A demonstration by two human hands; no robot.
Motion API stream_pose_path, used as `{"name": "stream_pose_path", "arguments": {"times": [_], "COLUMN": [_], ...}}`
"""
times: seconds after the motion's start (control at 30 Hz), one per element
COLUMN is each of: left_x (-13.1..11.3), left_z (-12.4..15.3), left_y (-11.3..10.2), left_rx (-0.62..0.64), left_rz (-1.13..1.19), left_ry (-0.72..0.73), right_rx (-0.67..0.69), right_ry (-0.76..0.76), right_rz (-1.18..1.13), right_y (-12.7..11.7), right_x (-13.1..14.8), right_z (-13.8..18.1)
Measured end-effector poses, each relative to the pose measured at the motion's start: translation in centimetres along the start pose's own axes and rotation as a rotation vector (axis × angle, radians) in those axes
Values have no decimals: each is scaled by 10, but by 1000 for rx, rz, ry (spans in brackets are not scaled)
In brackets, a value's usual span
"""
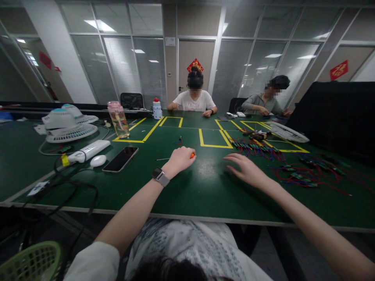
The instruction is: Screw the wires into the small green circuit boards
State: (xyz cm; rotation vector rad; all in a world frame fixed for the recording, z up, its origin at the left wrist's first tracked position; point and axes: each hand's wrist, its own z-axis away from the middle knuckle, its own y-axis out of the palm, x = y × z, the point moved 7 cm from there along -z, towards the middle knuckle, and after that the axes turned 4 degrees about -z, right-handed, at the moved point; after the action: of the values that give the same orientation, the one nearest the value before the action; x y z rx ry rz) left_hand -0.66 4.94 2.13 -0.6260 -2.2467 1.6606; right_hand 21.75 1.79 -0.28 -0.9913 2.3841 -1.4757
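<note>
My left hand (179, 159) rests on the green table (205, 187), fingers curled over a small screwdriver with an orange handle (192, 155); its thin metal shaft (162, 159) sticks out to the left. A watch sits on that wrist. My right hand (245, 168) hovers just above the table to the right, fingers spread, holding nothing. A row of small green circuit boards with red and blue wires (258, 148) lies beyond the right hand, and more wired boards (304, 175) lie to its right.
A phone (120, 159), a white mouse (98, 160), a power strip (89, 150), two white fans (68, 125), a pink bottle (118, 119) and black cables (73, 183) crowd the left. Yellow tape boxes (212, 138) mark the middle. Two people sit opposite. A green basket (31, 261) stands below left.
</note>
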Motion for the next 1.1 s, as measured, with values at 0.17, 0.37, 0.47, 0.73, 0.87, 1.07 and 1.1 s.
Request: {"name": "stream_pose_path", "arguments": {"times": [0.17, 0.37, 0.47, 0.73, 0.87, 1.07, 1.1], "left_x": [-2, -7, -7, -4, -6, -7, -6], "left_z": [1, 2, 2, 1, 2, 3, 3], "left_y": [-3, -4, -2, -1, -6, -4, -4], "left_rx": [3, -11, -38, -36, -53, -62, -66], "left_rz": [-25, -35, -49, -68, -51, -28, -19], "left_ry": [-21, 2, 8, -5, -2, 7, 0], "right_rx": [168, 101, 88, 164, 180, 183, 183], "right_ry": [37, 260, 303, 258, 225, 164, 140], "right_rz": [-264, -303, -260, -158, -129, -145, -156], "right_y": [88, 146, 160, 173, 167, 146, 141], "right_x": [16, 12, 19, 23, 27, 33, 33], "right_z": [-92, -179, -200, -226, -228, -201, -193]}}
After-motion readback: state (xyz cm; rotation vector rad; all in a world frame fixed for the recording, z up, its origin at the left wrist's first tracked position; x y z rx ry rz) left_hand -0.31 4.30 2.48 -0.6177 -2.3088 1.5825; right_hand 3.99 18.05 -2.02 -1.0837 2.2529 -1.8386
